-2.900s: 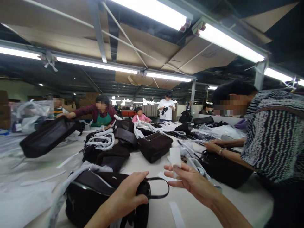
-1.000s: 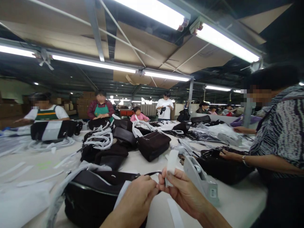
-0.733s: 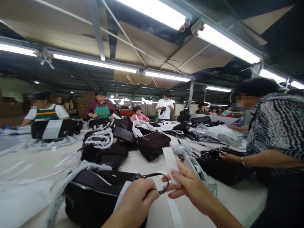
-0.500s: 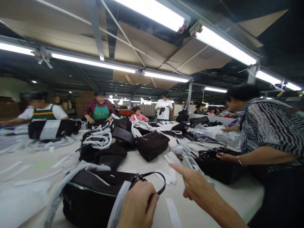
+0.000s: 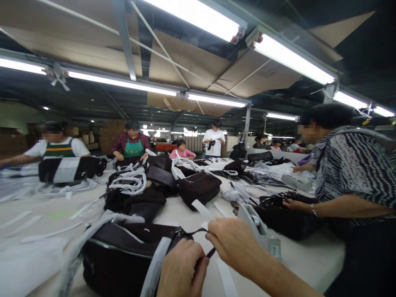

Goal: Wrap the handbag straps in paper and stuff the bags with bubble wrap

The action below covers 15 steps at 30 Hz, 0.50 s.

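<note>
A dark handbag [image 5: 120, 255] with a zipped top lies in front of me, its shoulder strap [image 5: 69, 255] wrapped in white material. At the bag's right end my left hand [image 5: 182, 268] is closed on a thin black strap [image 5: 198, 232] that loops out from the bag. My right hand [image 5: 235, 243] is closed beside that loop, fingertips at its far side. A white strip [image 5: 201, 209] sticks out from the right hand's fingers. Exactly how strip and strap meet is hidden by the fingers.
More dark bags [image 5: 199, 187] with white-wrapped straps are piled beyond. A grey tape dispenser-like device [image 5: 258, 227] stands right of my right hand. White strips [image 5: 227, 276] lie on the table. A co-worker [image 5: 349, 173] handles a bag at right; others work across the table.
My right hand, earlier reaching with its index finger to a white strip on the table, has moved left to the black loop with the strip. My left hand stays at the bag's end.
</note>
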Each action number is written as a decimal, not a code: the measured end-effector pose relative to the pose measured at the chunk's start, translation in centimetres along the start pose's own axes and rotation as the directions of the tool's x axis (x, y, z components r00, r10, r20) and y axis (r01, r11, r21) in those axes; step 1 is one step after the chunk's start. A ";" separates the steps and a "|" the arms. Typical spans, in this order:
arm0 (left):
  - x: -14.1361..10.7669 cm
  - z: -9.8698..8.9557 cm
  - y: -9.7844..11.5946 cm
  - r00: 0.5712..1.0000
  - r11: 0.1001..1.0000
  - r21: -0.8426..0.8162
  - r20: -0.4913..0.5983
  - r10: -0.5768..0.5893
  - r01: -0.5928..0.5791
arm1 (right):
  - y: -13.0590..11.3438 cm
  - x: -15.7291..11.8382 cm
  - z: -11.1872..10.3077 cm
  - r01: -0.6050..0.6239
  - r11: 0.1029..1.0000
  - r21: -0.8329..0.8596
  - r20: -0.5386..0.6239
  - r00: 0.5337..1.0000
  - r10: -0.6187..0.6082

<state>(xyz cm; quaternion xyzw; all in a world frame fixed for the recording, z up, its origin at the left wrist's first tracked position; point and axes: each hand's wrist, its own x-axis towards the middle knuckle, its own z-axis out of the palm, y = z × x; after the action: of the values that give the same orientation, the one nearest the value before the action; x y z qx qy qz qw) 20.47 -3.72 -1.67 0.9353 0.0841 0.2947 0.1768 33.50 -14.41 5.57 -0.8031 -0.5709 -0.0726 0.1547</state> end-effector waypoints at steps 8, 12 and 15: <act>-0.3 -1.0 -1.1 0.978 0.989 0.003 -0.147 0.150 -0.151 | 1.5 1.1 1.9 -0.219 -0.227 0.949 0.219 0.975 -0.025; 0.4 -0.9 -2.1 0.980 0.984 -0.063 -0.124 0.158 -0.167 | 2.0 1.4 1.5 -0.135 0.024 0.991 0.134 0.990 0.048; 1.1 -0.9 -2.2 0.992 0.977 -0.174 -0.030 0.124 -0.127 | 2.7 1.1 0.8 -0.091 0.244 0.965 0.084 0.996 0.040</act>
<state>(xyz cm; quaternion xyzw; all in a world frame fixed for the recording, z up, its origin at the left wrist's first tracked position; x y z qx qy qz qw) 20.73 -1.18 -1.25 0.9167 0.0004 0.3204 0.2386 36.36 -14.00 4.64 -0.5636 -0.4644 0.3162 0.6056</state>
